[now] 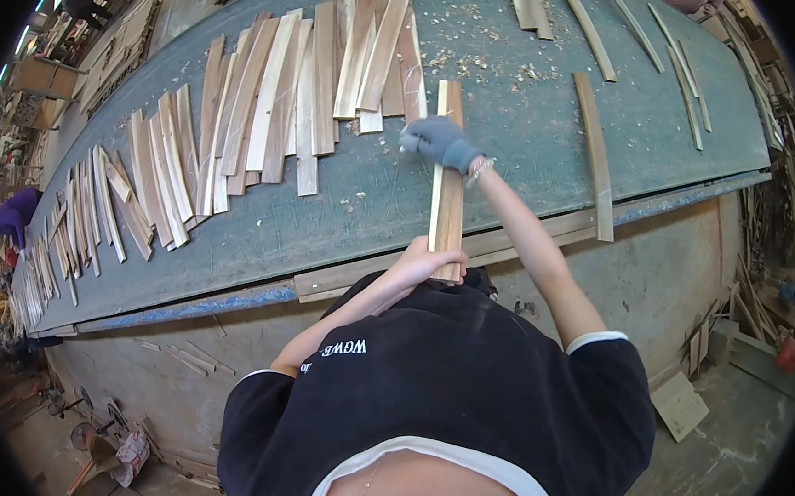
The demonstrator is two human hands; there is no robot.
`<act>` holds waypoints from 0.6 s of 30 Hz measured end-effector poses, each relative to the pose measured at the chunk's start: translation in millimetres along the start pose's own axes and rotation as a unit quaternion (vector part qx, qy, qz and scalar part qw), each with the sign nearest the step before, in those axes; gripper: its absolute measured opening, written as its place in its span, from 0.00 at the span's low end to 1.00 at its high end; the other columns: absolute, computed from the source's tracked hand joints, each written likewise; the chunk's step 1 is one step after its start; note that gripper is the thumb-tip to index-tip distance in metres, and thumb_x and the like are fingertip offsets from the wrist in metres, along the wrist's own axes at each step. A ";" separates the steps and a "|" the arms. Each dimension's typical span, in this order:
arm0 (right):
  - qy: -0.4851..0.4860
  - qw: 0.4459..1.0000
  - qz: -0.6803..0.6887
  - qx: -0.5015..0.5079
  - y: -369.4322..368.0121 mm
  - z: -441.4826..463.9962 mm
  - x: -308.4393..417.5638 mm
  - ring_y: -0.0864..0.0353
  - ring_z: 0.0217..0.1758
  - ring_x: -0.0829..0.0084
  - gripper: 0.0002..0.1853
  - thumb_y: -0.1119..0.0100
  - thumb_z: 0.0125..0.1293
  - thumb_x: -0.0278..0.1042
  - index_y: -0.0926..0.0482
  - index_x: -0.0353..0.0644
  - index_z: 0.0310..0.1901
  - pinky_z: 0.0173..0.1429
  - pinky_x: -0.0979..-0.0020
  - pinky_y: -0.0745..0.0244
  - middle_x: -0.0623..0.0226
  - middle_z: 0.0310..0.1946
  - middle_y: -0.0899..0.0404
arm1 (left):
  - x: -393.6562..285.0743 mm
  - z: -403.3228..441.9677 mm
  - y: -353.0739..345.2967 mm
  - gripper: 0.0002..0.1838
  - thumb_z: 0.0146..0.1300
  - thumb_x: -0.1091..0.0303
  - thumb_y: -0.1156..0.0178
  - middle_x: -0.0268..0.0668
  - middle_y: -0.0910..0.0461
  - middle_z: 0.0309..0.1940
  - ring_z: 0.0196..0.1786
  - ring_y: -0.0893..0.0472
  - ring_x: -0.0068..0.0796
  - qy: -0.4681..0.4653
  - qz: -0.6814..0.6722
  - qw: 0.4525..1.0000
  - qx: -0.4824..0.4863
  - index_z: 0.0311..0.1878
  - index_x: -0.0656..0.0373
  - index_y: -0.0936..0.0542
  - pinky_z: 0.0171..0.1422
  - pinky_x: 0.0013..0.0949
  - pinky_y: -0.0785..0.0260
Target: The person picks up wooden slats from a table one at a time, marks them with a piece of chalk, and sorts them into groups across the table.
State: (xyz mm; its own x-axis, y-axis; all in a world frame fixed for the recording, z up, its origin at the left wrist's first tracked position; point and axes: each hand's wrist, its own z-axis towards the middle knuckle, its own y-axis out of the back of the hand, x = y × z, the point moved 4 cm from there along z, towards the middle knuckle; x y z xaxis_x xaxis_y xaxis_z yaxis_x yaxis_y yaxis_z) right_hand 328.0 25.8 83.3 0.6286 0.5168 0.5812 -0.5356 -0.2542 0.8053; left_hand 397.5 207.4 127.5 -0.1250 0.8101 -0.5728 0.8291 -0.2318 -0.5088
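My left hand (431, 261), bare, is closed around the near end of a wooden strip (451, 206) held against my waist. The strip has a pale left edge and a browner face, and points away from me over the table edge. My right hand (442, 144), in a grey glove, lies across the strip's upper part. Its fingers are curled past the left edge; what they grip, if anything, I cannot make out. Left of my right hand lies a long row of loose wooden strips (284, 93) in light and dark tones.
A single strip (594, 156) overhangs the front edge of the green table (363, 218) at right. More strips (586, 26) lie along the far right, and wood shavings (511, 67) are scattered behind my right hand. Another person (16, 214) in purple is at the far left.
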 end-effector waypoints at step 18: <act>-0.172 0.786 0.592 0.042 9.5 -38.8 43.6 0.25 0.29 0.74 0.13 0.51 0.57 0.44 0.26 0.44 0.36 0.35 0.72 0.30 0.65 0.25 0.24 | -10.0 -18.3 17.9 0.10 0.48 0.71 0.41 0.39 0.25 0.21 0.23 0.24 0.27 0.001 -0.012 1.000 0.026 0.31 0.66 0.28 0.27 0.27 0.29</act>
State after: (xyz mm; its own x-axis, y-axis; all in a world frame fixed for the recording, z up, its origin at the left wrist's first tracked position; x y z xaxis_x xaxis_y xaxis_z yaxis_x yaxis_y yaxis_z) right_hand 328.4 77.6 111.7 -0.1597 -0.3710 0.9148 -0.8297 -0.4517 -0.3280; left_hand 423.6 205.0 135.9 -0.1433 0.8171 -0.5583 0.7967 -0.2394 -0.5549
